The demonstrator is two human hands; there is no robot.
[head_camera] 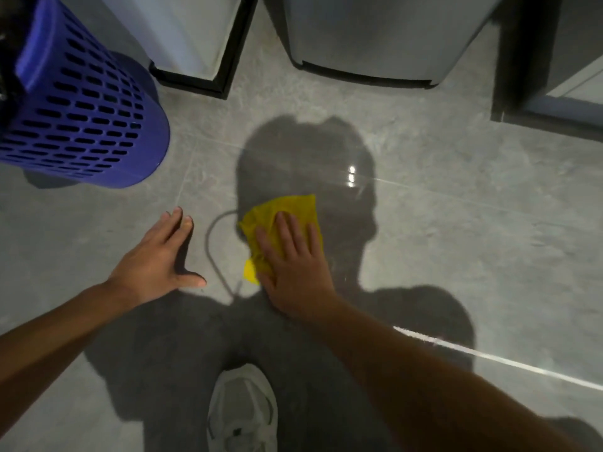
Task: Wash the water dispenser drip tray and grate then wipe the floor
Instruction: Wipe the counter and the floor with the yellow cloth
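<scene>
At far left a blue perforated basket (81, 115) stands on the grey tiled floor (456, 223), out of the wiping path. The left hand (156, 256) lies flat and spread on the floor, probably as support for the crouching person. The right hand (293, 265), fingers open, presses a yellow cloth (287, 207) onto the glossy, seemingly wet tile before the appliance bases. Drip tray and grate are not visible.

A glossy grey tiled floor (440, 207) carries a crumpled yellow cloth (287, 207) at centre. A blue perforated basket (85, 125) stands at left, a white sneaker (243, 409) below. Two pale appliance bases (365, 44) sit at the top.
</scene>
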